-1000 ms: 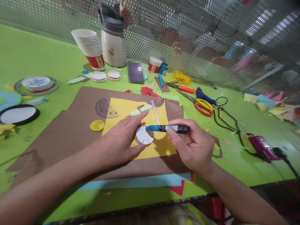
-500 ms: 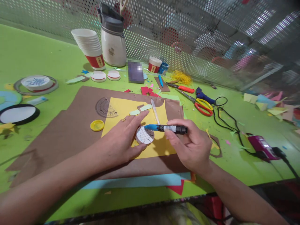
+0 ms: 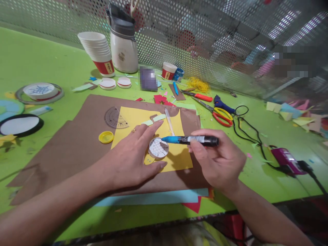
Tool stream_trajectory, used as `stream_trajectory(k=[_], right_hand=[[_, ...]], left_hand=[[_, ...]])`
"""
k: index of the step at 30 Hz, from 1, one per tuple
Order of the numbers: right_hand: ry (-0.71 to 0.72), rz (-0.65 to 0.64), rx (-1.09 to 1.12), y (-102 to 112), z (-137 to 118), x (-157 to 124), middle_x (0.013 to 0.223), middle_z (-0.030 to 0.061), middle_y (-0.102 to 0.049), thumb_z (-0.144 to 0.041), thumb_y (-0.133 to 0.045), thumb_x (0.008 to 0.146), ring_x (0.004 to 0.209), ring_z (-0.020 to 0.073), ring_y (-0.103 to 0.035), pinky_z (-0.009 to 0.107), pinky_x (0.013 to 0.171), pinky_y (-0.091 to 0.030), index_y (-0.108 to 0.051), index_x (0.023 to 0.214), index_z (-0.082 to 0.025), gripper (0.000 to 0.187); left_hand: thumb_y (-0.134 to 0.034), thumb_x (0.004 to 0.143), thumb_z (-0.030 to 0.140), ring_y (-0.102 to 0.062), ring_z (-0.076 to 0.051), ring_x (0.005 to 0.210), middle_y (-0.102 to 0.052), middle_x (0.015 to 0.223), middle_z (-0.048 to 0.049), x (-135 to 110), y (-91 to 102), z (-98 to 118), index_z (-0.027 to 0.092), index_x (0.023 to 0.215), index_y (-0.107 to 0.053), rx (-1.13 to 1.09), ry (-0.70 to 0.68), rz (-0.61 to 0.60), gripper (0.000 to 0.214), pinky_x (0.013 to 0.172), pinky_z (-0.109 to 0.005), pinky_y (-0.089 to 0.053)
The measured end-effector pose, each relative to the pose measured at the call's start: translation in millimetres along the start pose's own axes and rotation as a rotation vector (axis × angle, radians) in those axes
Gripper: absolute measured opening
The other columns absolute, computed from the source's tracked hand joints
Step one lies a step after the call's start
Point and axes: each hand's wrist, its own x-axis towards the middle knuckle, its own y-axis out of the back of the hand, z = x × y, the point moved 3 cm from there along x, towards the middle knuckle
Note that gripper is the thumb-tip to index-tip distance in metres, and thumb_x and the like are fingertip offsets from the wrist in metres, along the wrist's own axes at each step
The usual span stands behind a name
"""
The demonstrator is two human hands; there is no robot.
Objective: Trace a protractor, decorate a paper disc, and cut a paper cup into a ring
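My right hand (image 3: 217, 160) grips a blue marker (image 3: 179, 140) with a black barrel. Its tip hovers at the top edge of a small round white disc (image 3: 156, 150), and I cannot tell if they touch. Dark crossing lines mark the disc, which lies on a yellow sheet (image 3: 176, 164). My left hand (image 3: 133, 155) rests spread at the disc's left side, index finger above it and thumb stretched out below it. A yellow cap (image 3: 106, 137) and a clear protractor (image 3: 115, 118) lie left of that hand. A white pen (image 3: 169, 122) lies beyond the disc.
Brown cardboard (image 3: 77, 136) lies under the sheet. At the back stand stacked paper cups (image 3: 98, 54) and a white flask (image 3: 124, 51). Scissors (image 3: 217, 112) and a blue glue gun (image 3: 222, 104) lie to the right, a cord running towards a purple power block (image 3: 288, 160).
My right hand and the marker have shifted to the right. My left thumb has moved off the disc's lower edge and now points right, just below it.
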Motion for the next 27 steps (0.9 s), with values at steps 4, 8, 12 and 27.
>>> stream_trajectory(k=[4,8,12,27], right_hand=[[-0.054,0.045,0.051,3,8,1,0.076,-0.0016,-0.070,-0.021,-0.073,0.086,0.058,0.0152,-0.066,0.030,0.057,-0.058,-0.069,0.096,-0.024,0.012],[-0.054,0.014,0.067,1,11,5,0.074,-0.0018,-0.068,-0.024,-0.072,0.087,0.057,0.0144,-0.065,0.029,0.056,-0.057,-0.067,0.095,-0.023,0.009],[-0.079,-0.002,0.062,-1,12,6,0.075,-0.0012,-0.068,-0.026,-0.071,0.088,0.059,0.0144,-0.065,0.028,0.057,-0.057,-0.067,0.095,-0.022,0.009],[0.071,-0.061,-0.041,-11,2,6,0.083,-0.0008,-0.073,-0.021,-0.073,0.087,0.066,0.0122,-0.067,0.025,0.064,-0.055,-0.066,0.097,-0.021,0.012]], left_hand=[[-0.058,0.083,0.028,-0.048,-0.031,0.133,-0.050,0.146,-0.0110,3,3.0,-2,0.028,0.157,-0.022,-0.124,-0.080,-0.008,0.081,0.112,-0.049,-0.039],[-0.059,0.084,0.028,-0.056,-0.030,0.124,-0.061,0.136,-0.0095,8,2.8,-7,0.027,0.157,-0.021,-0.117,-0.090,-0.058,0.082,0.107,-0.048,-0.043],[-0.063,0.084,0.033,-0.061,-0.030,0.112,-0.062,0.131,-0.0086,10,0.7,-12,0.029,0.157,-0.021,-0.095,-0.052,-0.053,0.084,0.099,-0.046,-0.048],[-0.067,0.084,0.038,-0.056,-0.034,0.121,-0.056,0.134,-0.0155,10,-2.3,-6,0.023,0.155,-0.023,-0.031,-0.036,-0.033,0.085,0.099,-0.048,-0.048]])
